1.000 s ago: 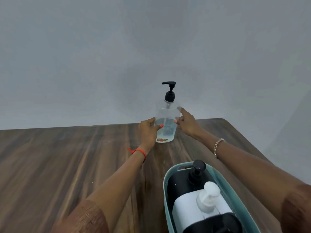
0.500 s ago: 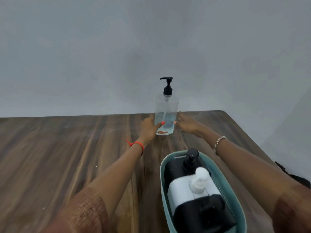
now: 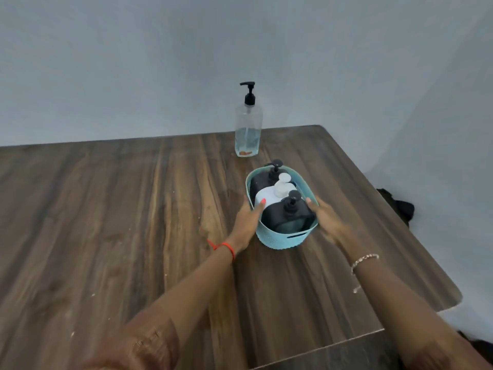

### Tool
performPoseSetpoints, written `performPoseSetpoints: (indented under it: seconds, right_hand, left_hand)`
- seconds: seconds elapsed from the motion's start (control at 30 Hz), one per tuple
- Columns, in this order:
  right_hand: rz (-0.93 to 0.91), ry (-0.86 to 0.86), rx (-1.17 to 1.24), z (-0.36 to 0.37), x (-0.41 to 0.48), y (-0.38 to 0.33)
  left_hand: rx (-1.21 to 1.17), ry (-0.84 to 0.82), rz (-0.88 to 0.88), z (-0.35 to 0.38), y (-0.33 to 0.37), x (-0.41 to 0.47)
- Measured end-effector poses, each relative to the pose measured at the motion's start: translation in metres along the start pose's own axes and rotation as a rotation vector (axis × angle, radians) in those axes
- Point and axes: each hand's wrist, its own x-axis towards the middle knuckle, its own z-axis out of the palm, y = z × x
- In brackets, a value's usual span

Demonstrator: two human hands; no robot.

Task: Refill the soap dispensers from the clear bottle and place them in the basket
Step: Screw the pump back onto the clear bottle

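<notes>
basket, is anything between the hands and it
Nothing visible does. The left hand grips the basket at its left wall, thumb over the rim. The right hand, blurred, is at the right wall with no object between.

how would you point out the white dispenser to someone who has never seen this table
On the wooden table, find the teal basket standing in front of the tall clear bottle. Three pump dispensers stand in a row inside it. The white dispenser is the middle one, the only pale body and pump between two black dispensers.
</notes>
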Motion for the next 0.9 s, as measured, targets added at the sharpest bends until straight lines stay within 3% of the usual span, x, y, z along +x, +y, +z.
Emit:
performPoseSetpoints:
  seconds: [0.13, 0.33, 0.67, 0.9]
  right_hand:
    - [0.011, 0.175, 0.062, 0.013, -0.004, 0.001]
    - [-0.015, 0.27, 0.063, 0.05, -0.014, 0.0]
    - [-0.095, 0.121, 0.099, 0.19, -0.049, -0.01]
    - [-0.104, 0.033, 0.007, 0.247, -0.062, -0.006]
  left_hand:
    - [0.065, -0.007, -0.008, 0.011, -0.02, 0.004]
    - [0.163, 0.029, 0.084, -0.021, -0.002, -0.009]
    - [0.229, 0.221, 0.11, -0.16, 0.02, -0.063]
    - [0.211, 0.335, 0.115, -0.208, 0.023, -0.1]
